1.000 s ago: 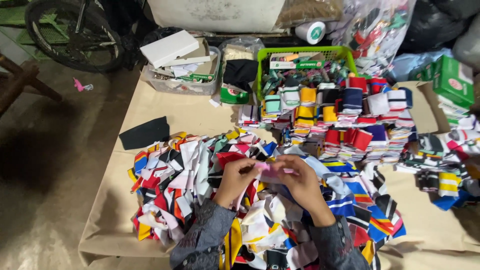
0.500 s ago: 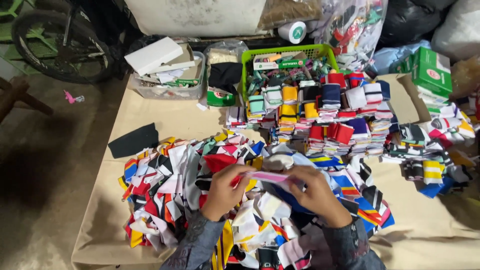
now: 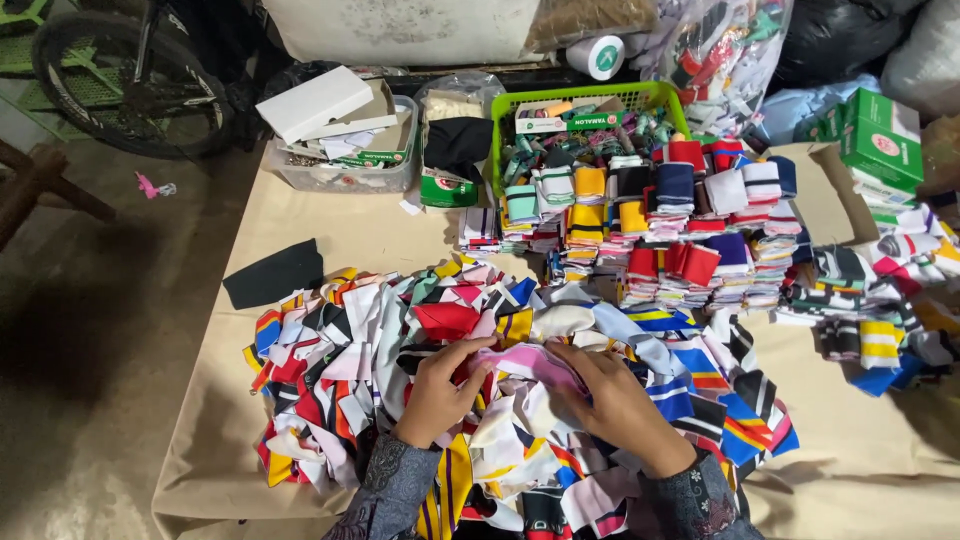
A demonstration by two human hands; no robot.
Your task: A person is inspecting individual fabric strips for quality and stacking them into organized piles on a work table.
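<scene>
Both hands have dropped since a moment ago: the pink strip (image 3: 527,362) that was stretched taut between them now lies pressed onto the loose heap of coloured knit pieces (image 3: 400,370) at lower centre of the frame. The left hand (image 3: 440,395) pinches its left end, fingers closed on the fabric; the right hand (image 3: 615,405) lies flatter over the right end, fingers together on top, and whether they truly grip it I cannot tell. So the piece looks smoothed down rather than pulled.

Upper right of the hands, folded pieces sit in neat stacks (image 3: 660,230), backed by a green basket (image 3: 600,98). A black scrap (image 3: 272,274) lies alone at the left on the cloth-covered counter (image 3: 340,225), and a clear tub of boxes (image 3: 345,150) sits at upper left. The heap crowds in tightly around both wrists.
</scene>
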